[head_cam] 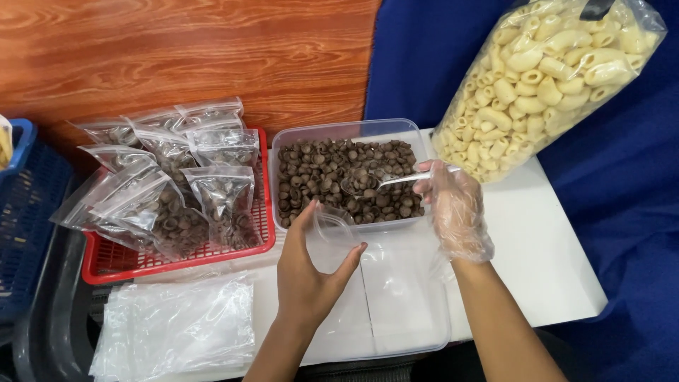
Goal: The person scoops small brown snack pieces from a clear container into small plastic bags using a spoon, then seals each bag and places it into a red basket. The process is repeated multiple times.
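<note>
My left hand (305, 272) holds a small clear zip bag (334, 228) open over an empty clear plastic tub (410, 311), just in front of a clear tub (348, 131) full of small brown shell-shaped pieces (318, 173). In a thin clear glove, my right hand (456, 209) grips a metal spoon (385, 182) whose bowl lies among the brown pieces. Both tubs sit on a white tabletop (544, 262).
A red mesh tray (141, 262) at left holds several filled zip bags (212, 191). A stack of empty clear bags (173, 329) lies at the front left. A large bag of pale tube pasta (544, 78) leans at the back right. A blue basket (28, 205) stands far left.
</note>
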